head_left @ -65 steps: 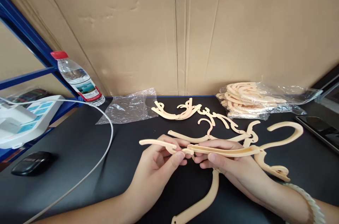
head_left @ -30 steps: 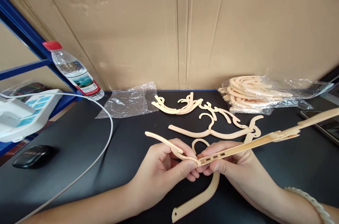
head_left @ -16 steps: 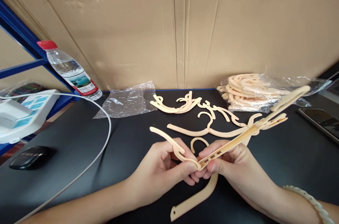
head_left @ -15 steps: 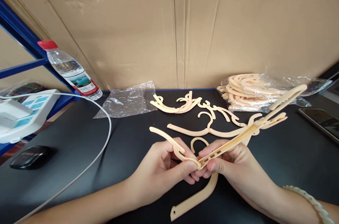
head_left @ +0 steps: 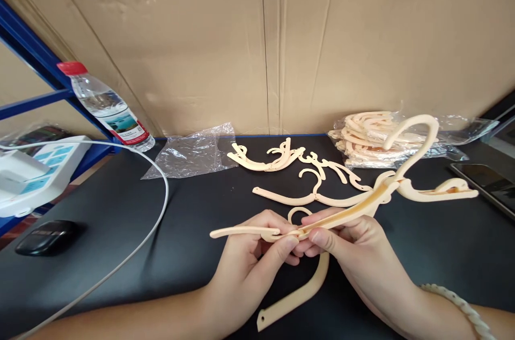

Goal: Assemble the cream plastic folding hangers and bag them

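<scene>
My left hand pinches a thin beige hanger arm piece with a small notch, its free end pointing left. Between the thumb and fingers of my right hand is the beige plastic folding hanger, its hollow side towards me. The two parts meet at my fingertips, which partly cover the joint. The hanger's hook rises at the right, and its other arm sticks out beyond it. Below my hands lies a loose curved hanger arm with a hole in its end. Behind them is an unfolded hanger on the black table.
Further back lie several folded hangers, an empty plastic bag and a bagged pile of hangers. A water bottle, black mouse and white cable are at left. A phone lies at right.
The hanger has been turned, so its hook stands higher and its far arm swings out right. The small arm piece has dropped from slanting to nearly level. Both hands keep their grip.
</scene>
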Demonstrator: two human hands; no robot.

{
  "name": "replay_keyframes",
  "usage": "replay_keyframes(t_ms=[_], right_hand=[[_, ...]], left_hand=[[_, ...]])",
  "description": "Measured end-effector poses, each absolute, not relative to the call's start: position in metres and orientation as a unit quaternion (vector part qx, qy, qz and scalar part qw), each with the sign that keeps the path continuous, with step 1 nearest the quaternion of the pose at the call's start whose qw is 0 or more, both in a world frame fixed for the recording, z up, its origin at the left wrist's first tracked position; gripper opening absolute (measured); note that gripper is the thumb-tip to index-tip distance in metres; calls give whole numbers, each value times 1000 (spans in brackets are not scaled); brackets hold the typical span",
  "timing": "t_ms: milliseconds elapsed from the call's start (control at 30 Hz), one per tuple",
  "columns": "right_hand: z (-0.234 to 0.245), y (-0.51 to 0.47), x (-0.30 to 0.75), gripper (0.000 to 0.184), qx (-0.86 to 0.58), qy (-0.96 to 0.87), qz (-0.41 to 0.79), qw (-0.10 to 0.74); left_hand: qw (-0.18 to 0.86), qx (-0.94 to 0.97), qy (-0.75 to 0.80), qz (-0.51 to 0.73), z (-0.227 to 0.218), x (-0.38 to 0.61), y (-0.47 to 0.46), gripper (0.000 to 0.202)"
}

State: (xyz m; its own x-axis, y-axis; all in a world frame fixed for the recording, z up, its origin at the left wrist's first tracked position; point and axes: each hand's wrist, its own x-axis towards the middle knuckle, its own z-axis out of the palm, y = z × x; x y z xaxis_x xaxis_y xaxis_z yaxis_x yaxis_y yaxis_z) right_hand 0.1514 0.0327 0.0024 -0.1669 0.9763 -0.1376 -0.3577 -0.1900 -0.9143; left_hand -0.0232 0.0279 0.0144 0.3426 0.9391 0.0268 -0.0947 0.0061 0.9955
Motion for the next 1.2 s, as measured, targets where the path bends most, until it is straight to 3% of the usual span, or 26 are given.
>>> replay_keyframes(t_ms=[433, 633, 867, 967, 1200], right_hand=[[14, 37, 151, 12, -370, -431, 643, 514], [18, 39, 152, 20, -354, -434, 658, 503], [24, 44, 169, 34, -376, -369, 704, 477], [24, 49, 174, 33, -378, -345, 721, 467], [22, 67, 184, 26, -402, -278, 679, 547]], left_hand=[[592, 551, 405, 427, 23, -20, 34, 13], [600, 530, 403, 444, 30, -24, 39, 17], [504, 576, 462, 449, 29, -39, 46, 24], [481, 589, 470, 448, 28, -50, 54, 25], [461, 660, 472, 359, 35, -65, 73, 39]])
